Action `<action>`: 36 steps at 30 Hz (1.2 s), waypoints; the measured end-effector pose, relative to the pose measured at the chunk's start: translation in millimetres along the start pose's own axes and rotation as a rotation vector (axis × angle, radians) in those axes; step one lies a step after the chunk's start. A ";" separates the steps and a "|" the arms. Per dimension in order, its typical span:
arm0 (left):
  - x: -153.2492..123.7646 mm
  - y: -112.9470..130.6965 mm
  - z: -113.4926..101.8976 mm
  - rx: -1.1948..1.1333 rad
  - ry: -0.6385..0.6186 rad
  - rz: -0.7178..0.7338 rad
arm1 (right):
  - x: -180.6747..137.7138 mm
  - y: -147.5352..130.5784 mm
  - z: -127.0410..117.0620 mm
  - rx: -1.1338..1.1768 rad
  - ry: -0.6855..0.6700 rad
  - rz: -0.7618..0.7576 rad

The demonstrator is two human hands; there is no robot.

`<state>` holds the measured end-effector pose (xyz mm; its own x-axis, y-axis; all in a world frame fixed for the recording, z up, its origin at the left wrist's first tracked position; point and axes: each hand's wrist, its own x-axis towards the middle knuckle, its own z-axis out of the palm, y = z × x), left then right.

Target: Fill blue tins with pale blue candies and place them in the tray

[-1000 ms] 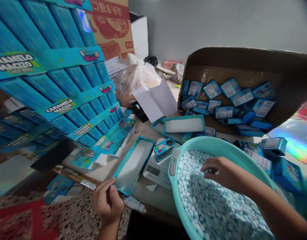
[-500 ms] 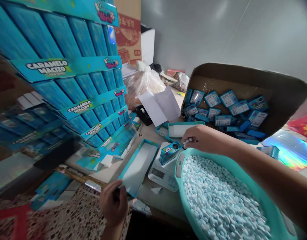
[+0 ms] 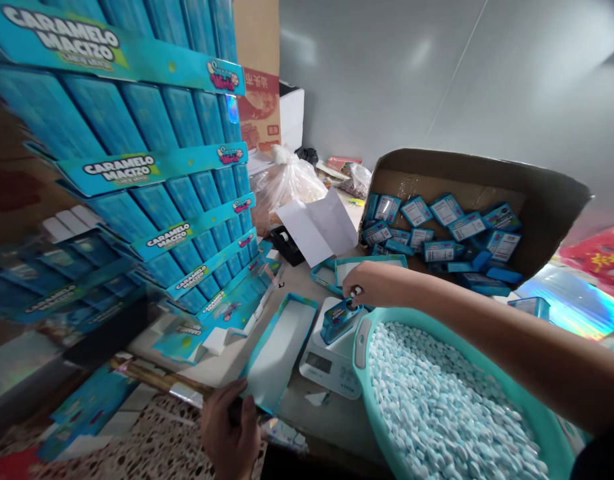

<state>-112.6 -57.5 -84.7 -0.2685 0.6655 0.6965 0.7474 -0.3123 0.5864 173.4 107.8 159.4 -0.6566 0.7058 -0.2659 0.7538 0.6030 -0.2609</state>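
My right hand (image 3: 363, 285) is closed on a few small white candies, right at the round hole of a small blue box (image 3: 337, 321). That box rests on a white kitchen scale (image 3: 331, 373) with a small display. Beneath my right forearm is a turquoise basin (image 3: 363, 357) full of pale blue and white candies (image 3: 447, 393). My left hand (image 3: 231, 427) is at the table's front edge, thumb and fingers apart and holding nothing. Its fingertips are by the near end of a shallow blue-rimmed tray (image 3: 279, 353); whether they touch it I cannot tell.
Stacked display trays of blue boxes (image 3: 151, 180) rise on the left. A cardboard carton (image 3: 547, 213) at the back right holds several small blue boxes. Behind the scale lie another tray (image 3: 387, 261), folded white paper (image 3: 319, 227), a black tape dispenser (image 3: 285, 245) and a tied plastic bag (image 3: 291, 177).
My right hand has moved left and down, from above the basin's rim to the small box's hole, with candies in it. My left hand stays by the tray. The camera view has shifted slightly.
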 end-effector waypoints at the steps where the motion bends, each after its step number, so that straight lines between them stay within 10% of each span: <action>1: 0.2 -0.1 0.1 0.003 0.001 0.011 | -0.6 -1.3 -1.3 0.021 0.008 0.002; 13: -2.3 -2.1 -2.6 0.062 -0.022 0.041 | -4.6 9.3 16.7 0.516 0.106 0.114; 36: 1.8 -1.2 3.4 0.046 0.048 0.113 | -20.0 7.4 13.0 -0.176 0.066 -0.016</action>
<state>-111.9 -53.6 -85.5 -0.2091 0.5941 0.7767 0.8014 -0.3510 0.4842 191.8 93.3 150.8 -0.6700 0.7150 -0.1996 0.7396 0.6660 -0.0966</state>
